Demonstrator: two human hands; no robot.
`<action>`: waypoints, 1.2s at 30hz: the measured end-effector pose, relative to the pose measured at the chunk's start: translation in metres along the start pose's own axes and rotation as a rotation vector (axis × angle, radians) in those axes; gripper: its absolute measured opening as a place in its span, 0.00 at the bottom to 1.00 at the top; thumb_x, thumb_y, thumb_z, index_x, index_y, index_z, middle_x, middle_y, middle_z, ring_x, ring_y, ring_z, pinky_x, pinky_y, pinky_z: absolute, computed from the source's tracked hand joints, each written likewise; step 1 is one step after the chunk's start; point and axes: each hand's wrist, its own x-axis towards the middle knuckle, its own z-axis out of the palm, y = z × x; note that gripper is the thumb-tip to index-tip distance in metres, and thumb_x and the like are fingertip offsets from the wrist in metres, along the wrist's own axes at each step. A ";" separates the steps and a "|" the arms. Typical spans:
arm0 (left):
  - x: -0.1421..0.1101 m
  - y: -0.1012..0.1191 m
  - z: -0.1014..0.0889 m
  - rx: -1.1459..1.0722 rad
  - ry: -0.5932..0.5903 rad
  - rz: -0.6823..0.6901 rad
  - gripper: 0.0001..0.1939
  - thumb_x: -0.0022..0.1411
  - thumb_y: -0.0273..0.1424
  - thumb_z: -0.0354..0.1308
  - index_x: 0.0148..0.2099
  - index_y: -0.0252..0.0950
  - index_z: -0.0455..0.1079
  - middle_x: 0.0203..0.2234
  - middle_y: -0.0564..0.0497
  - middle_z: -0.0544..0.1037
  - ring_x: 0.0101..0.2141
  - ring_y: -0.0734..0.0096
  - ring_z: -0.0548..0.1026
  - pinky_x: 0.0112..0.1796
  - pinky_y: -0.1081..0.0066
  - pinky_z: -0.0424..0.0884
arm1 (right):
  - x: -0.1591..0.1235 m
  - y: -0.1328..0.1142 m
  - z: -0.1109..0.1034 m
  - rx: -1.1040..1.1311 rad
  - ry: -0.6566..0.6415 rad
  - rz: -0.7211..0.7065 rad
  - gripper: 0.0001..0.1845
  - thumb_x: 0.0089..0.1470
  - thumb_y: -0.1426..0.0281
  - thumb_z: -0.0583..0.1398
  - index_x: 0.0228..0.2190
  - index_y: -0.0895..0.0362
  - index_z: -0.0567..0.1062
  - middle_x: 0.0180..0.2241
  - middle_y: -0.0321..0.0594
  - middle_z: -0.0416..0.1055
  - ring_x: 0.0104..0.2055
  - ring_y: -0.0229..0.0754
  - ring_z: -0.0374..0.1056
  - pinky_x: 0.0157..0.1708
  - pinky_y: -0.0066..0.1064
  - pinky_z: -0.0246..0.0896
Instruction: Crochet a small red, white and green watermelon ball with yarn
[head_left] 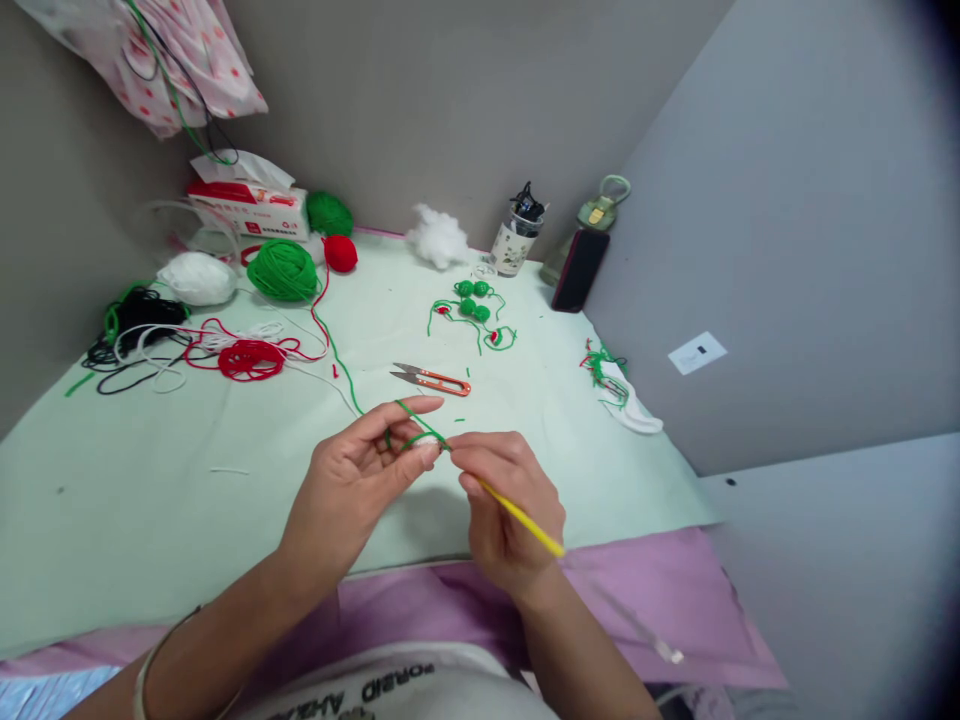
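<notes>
Head view: left hand [364, 470], fingers pinching small white piece [426, 441]; green yarn [421, 423] crosses index. Right hand [517, 500], fingers closed round yellow tool [525, 520]. Snips [435, 381] on tabletop [262, 530] just beyond left fingers; 4 green balls [467, 308] farther out.

Table [187, 560]: pale green top, purple cloth [675, 575] along its near edge
Back wall [420, 130]: plain grey, behind the table
Side wall [787, 200]: blue-grey, right of the table
Wall plate [688, 355]: white, just beyond the table's right edge
</notes>
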 end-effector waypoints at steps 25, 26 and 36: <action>0.006 -0.002 0.003 -0.448 -0.132 -0.299 0.20 0.57 0.30 0.74 0.53 0.39 0.82 0.30 0.54 0.77 0.28 0.79 0.71 0.34 0.79 0.71 | 0.000 0.004 0.008 0.087 0.033 0.089 0.17 0.63 0.78 0.61 0.47 0.47 0.81 0.44 0.44 0.78 0.45 0.45 0.76 0.41 0.37 0.75; 0.007 -0.001 0.002 -0.488 -0.143 -0.334 0.18 0.57 0.29 0.73 0.51 0.37 0.83 0.30 0.53 0.77 0.28 0.80 0.71 0.33 0.80 0.72 | 0.001 0.005 0.008 0.138 0.070 0.128 0.16 0.63 0.78 0.61 0.46 0.48 0.82 0.42 0.43 0.79 0.43 0.44 0.76 0.39 0.37 0.76; 0.007 0.001 0.000 -0.373 -0.132 -0.218 0.15 0.59 0.30 0.72 0.49 0.42 0.83 0.29 0.54 0.79 0.32 0.77 0.74 0.37 0.78 0.70 | 0.008 0.009 0.018 0.793 0.198 0.582 0.07 0.65 0.67 0.63 0.37 0.52 0.83 0.35 0.38 0.76 0.31 0.37 0.72 0.32 0.32 0.70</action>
